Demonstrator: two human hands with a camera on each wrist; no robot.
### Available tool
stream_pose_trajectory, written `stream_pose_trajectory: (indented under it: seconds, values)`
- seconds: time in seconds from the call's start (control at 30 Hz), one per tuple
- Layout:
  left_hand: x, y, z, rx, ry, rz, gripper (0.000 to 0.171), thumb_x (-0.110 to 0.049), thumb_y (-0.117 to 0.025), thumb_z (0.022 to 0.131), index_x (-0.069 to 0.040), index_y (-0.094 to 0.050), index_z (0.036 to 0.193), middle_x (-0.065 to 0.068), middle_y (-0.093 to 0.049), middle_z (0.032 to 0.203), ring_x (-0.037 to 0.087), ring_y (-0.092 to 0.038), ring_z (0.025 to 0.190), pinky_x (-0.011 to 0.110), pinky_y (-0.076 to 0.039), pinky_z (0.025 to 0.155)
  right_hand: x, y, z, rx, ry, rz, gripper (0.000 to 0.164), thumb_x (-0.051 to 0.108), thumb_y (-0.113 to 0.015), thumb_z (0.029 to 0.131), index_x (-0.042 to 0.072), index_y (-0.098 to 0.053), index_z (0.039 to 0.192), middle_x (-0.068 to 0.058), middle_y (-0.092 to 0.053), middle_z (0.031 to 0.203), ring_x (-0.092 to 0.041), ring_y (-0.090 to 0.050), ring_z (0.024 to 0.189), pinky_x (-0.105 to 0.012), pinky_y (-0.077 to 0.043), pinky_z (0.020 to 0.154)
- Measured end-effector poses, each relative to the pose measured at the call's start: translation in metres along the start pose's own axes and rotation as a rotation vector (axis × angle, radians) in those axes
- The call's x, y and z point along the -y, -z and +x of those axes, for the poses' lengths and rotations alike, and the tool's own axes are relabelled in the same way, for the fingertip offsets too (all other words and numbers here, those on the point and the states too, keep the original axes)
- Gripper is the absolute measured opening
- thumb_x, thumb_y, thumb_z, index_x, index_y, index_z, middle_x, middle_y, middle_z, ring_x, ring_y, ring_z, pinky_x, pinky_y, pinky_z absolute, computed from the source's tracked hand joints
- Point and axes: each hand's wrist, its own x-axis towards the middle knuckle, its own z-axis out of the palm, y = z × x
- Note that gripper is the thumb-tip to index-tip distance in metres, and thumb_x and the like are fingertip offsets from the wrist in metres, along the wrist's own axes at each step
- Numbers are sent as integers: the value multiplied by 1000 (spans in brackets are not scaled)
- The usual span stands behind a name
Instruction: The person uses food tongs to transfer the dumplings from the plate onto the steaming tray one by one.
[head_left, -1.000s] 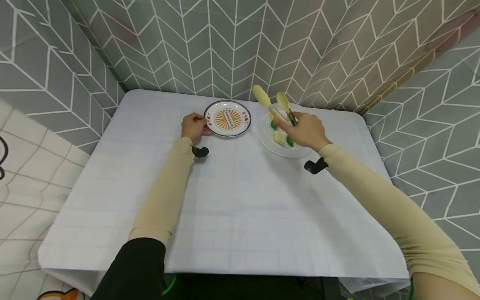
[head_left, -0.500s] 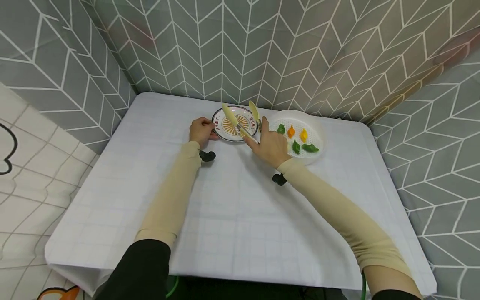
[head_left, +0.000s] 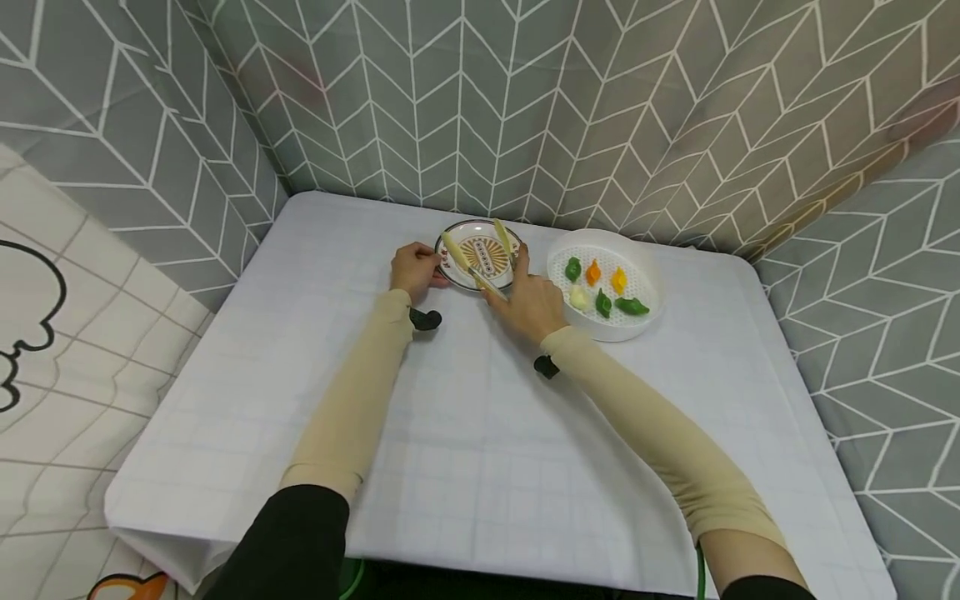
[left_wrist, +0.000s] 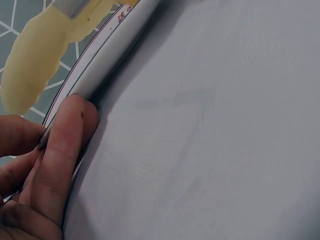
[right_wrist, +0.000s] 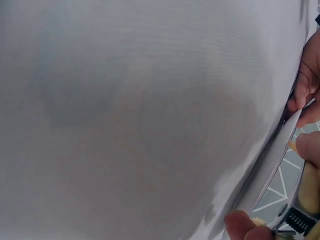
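Observation:
My left hand [head_left: 414,268] pinches the near-left rim of a round plate [head_left: 487,258], white with a dark edge and a gold sunburst print. The left wrist view has thumb and fingers on either side of the plate's rim [left_wrist: 92,75]. My right hand [head_left: 531,307] grips metal tongs with pale yellow tips [head_left: 454,250]. These tips stand apart above the plate, and I see nothing between them. In the right wrist view the tongs' handle [right_wrist: 300,220] lies between thumb and fingers, largely cut off by the frame.
A round white basket [head_left: 654,292] with a perforated floor stands right of the plate. Inside lie several small peppers: green [head_left: 632,307], orange [head_left: 592,272] and yellow [head_left: 618,280], plus a pale piece [head_left: 579,297]. A patterned grey curtain [head_left: 450,100] hangs behind the white-covered table [head_left: 465,433].
My right hand has carried the tongs left from above the basket to above the plate, uncovering the basket's contents. The left hand stays at the plate's rim. The head view has shifted slightly.

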Motion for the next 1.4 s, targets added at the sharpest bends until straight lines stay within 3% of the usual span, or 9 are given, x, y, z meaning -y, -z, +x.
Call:
stream_pose_trajectory:
  seconds: [0.63, 0.87, 1.07, 1.23, 1.3, 1.4]
  values:
    - [7, 8, 5, 21, -6, 17, 34, -10, -60, 107, 7, -59, 136, 14, -63, 105, 9, -68, 59, 24, -65, 62, 9, -16, 5, 95, -66, -13, 130, 76, -69, 88, -3, -3, 167, -17, -71, 74, -29, -65, 55, -44, -54, 49]
    - [13, 15, 18, -3, -49, 41, 32, -9, -59, 107, 7, -61, 133, 14, -63, 102, 8, -68, 56, 23, -64, 59, 16, -12, 7, 190, -56, 37, 132, 70, -73, 90, -1, 7, 167, -15, -71, 76, -29, -67, 62, -45, -56, 55]
    - [17, 20, 19, -49, -109, 136, 31, -11, -53, 108, 8, -62, 131, 16, -67, 104, 4, -65, 51, 20, -61, 56, 22, 4, 4, 263, -78, -25, 128, 70, -68, 92, 1, 9, 168, -13, -70, 74, -28, -67, 62, -43, -53, 53]
    - [20, 27, 12, -66, -141, 191, 34, -15, -47, 111, 7, -62, 131, 20, -71, 101, 3, -65, 52, 18, -59, 54, 16, 30, -7, 203, -45, -70, 120, 71, -63, 95, 7, 5, 170, -12, -66, 72, -26, -59, 53, -38, -46, 45]
    - [18, 34, 10, -55, -122, 206, 37, -19, -46, 112, 6, -62, 133, 17, -73, 95, 4, -66, 53, 19, -59, 53, 7, 41, -12, 141, -20, -87, 114, 69, -62, 97, 8, -1, 171, -16, -66, 79, -28, -60, 55, -38, -47, 44]
    - [13, 49, 8, 3, -53, 253, 44, -29, -43, 114, 1, -56, 142, 12, -73, 89, 5, -69, 56, 21, -60, 52, -13, 54, -19, 54, -5, -101, 106, 68, -61, 98, 9, -11, 171, -23, -66, 96, -35, -65, 70, -42, -51, 46]
